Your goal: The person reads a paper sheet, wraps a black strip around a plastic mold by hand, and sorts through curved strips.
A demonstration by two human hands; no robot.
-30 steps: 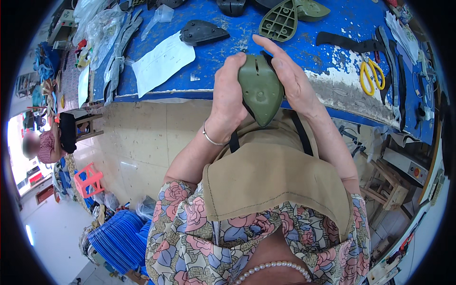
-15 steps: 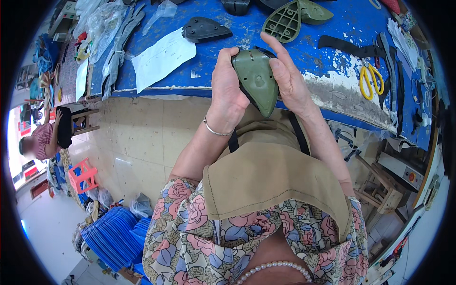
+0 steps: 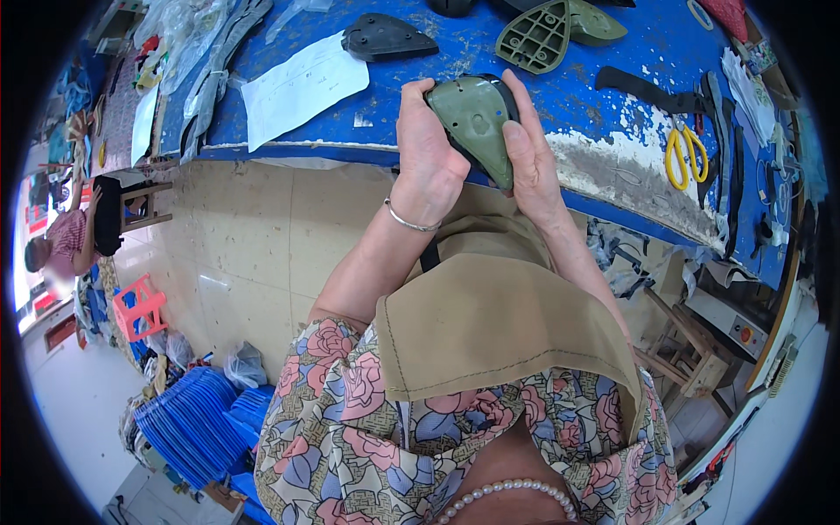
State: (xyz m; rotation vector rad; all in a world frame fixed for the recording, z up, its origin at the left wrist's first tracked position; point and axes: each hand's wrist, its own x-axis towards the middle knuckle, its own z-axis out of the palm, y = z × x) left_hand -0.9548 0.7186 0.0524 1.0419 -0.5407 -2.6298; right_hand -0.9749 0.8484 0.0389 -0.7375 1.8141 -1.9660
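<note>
Blue table (image 3: 389, 98) spanning upper frame.
Left hand (image 3: 430, 166) and right hand (image 3: 534, 162) are pinching a green shell (image 3: 472, 118), apparently inspecting; turning needs steadiness.

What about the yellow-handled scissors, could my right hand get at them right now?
Probably yes: the yellow-handled scissors lie to its right on the blue table, with no visible obstacle between, though your right hand would likely need to leave the green shell first.

Paper (image 3: 302, 92), scissors (image 3: 686, 159) on blue table (image 3: 573, 98)
</note>
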